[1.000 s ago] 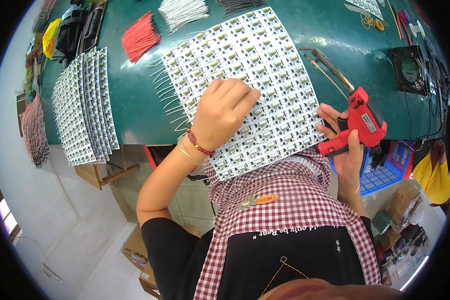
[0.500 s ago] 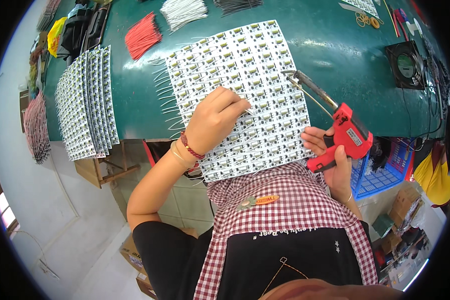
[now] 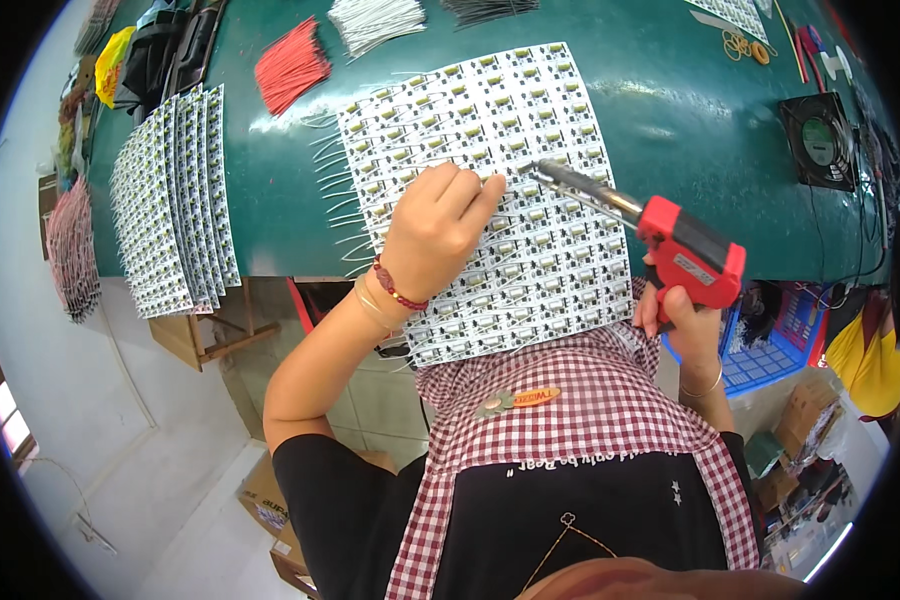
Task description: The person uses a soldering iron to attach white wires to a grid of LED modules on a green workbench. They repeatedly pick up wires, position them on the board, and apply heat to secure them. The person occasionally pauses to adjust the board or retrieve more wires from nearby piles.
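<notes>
A white sheet of small circuit boards [image 3: 560, 300] lies across the table's near edge and my apron, with thin white wires [image 3: 342, 210] sticking out past its left side. Over its middle, my left hand [image 3: 440, 225] is closed in a pinch on what looks like a white wire, mostly hidden by the fingers. My right hand [image 3: 688, 325] is wrapped round the grip of a red and black soldering gun [image 3: 690, 250]. The gun's metal tip reaches over the sheet, just right of my left fingertips; I cannot tell whether it touches a board.
Stacked circuit board sheets [image 3: 170, 205] lie at the left. Bundles of red wires [image 3: 292, 68], white wires [image 3: 375, 22] and dark wires [image 3: 488, 8] are at the back. A black fan [image 3: 818, 140] stands at the right, above a blue crate [image 3: 765, 350].
The soldering gun has swung left and levelled, its tip now close to my left fingertips. My right fingers have closed round its grip. My left hand has moved slightly up the sheet.
</notes>
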The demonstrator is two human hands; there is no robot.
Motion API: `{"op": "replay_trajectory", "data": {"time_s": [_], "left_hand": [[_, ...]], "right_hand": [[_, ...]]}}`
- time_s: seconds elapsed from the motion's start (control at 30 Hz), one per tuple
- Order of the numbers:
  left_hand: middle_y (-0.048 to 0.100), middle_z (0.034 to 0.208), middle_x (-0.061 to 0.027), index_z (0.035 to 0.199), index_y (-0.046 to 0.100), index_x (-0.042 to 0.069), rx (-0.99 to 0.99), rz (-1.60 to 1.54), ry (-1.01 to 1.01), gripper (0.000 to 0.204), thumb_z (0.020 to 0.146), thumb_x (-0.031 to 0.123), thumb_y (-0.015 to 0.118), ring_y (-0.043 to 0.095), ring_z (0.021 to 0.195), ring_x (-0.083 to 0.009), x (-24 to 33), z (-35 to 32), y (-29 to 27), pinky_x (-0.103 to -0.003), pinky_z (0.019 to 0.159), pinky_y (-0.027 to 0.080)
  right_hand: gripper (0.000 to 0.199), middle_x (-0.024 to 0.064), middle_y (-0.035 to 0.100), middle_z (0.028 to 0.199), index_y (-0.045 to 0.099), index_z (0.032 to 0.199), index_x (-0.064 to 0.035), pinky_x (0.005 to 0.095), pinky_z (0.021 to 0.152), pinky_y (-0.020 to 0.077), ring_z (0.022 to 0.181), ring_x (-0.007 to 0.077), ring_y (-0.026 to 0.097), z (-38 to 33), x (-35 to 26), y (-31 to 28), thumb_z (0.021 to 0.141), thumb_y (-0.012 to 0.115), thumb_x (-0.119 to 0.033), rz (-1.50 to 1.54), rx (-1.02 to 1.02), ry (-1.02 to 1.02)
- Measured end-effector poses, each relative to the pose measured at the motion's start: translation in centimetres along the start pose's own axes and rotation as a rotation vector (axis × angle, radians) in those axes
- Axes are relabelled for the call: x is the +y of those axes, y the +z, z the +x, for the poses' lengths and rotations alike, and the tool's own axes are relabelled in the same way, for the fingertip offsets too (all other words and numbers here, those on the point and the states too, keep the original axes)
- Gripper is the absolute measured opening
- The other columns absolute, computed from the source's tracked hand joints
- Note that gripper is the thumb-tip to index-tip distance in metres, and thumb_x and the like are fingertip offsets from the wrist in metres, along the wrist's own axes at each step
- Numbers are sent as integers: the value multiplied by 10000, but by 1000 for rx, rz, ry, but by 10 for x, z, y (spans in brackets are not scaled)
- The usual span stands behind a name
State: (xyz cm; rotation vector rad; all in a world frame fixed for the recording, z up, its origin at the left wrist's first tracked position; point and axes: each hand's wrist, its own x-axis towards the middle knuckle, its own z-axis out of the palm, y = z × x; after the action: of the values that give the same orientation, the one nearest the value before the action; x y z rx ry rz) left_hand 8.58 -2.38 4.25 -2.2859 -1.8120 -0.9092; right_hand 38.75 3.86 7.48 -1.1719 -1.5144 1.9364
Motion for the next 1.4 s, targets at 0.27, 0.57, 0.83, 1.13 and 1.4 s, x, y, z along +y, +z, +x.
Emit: {"op": "replay_trajectory", "data": {"time_s": [0.27,0.57,0.83,1.13,1.4], "left_hand": [[421,674,-47,940,683,-14,-19,-2,15,285,657,-36,652,483,644,-194,1,1,3,-317,573,412],[416,677,-58,928,675,-28,-6,-7,37,257,672,-39,650,479,640,-198,1,4,5,-317,579,415],[418,695,-60,943,666,-39,-42,24,42,263,681,-30,651,472,648,-196,4,5,0,-315,578,407],[426,713,-61,961,657,-43,-68,59,61,263,699,-16,651,480,672,-194,5,4,2,-314,594,413],[454,741,-62,972,648,-52,-93,59,57,268,707,-6,642,496,706,-196,7,4,1,-314,622,427]], "right_hand": [[113,40,619,741,634,843,-16,244,555,462,609,90,555,-9,3,8,860,684,-116,-7,60,59],[117,32,609,779,623,930,-4,267,602,456,675,103,554,-8,13,11,853,664,-82,-316,53,-102],[374,64,540,625,557,753,-9,250,476,379,511,120,487,-14,14,12,933,607,-333,-303,108,-144],[272,40,668,916,657,1052,-10,266,701,494,797,108,604,-14,18,8,800,736,-79,-280,96,-4],[291,24,647,861,644,1060,-6,273,669,491,744,106,589,-16,18,4,808,749,-106,-249,110,-39]]}}
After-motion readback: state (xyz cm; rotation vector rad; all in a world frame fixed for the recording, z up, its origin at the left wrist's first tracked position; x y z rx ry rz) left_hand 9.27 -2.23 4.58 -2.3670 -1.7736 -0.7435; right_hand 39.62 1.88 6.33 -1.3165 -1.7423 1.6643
